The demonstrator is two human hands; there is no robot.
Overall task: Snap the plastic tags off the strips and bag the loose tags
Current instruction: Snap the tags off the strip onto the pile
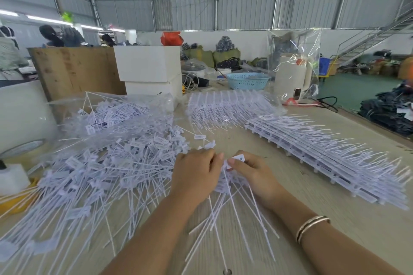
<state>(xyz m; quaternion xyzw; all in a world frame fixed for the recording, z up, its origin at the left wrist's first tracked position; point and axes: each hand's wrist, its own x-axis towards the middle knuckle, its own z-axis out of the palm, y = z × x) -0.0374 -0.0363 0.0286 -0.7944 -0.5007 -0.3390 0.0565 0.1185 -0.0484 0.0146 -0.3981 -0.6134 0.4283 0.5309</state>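
A: Desk (335,219), free room?
B: Bare wood lay along the near right edge; a heap of loose tags (100,174) filled the near left; stacked strips (324,158) ran toward the right edge.
A: Hands?
B: Left hand (196,176) and right hand (250,169) met at the near centre, both gripping one bunch of tags (230,183).
A: Axis?
B: Heads up at the fingertips, tails fanned toward the near edge.
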